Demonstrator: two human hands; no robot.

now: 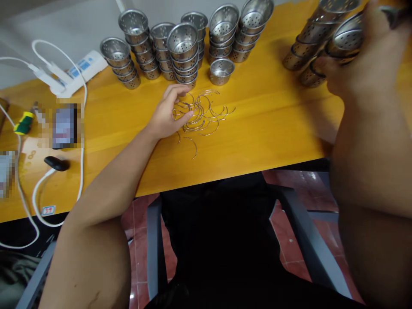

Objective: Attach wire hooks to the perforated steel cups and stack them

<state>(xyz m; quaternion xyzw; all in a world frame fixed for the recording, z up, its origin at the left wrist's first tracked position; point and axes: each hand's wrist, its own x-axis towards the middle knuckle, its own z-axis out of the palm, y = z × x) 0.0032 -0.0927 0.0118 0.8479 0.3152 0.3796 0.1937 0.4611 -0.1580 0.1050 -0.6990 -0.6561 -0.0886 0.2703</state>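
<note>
My left hand (pixel 169 112) rests on the yellow table (pixel 264 128), fingers curled down into a loose pile of curved wire handles (pixel 206 115), pinching at one of them. My right hand (pixel 367 51) is raised at the upper right, close to the camera, gripping a small perforated metal cup (pixel 347 38). Just behind it lies a tilted stack of the same cups (pixel 310 36). Several upright stacks of perforated metal cups (pixel 183 53) stand along the far side of the table, with a single cup (pixel 221 71) in front of them.
At the left are a white power strip (pixel 79 71) with white cables (pixel 58 180), a phone (pixel 64 126), a small black object (pixel 56 163) and a yellow-green tool (pixel 24 123). A grey chair frame (pixel 305 231) and red floor tiles show below the table edge.
</note>
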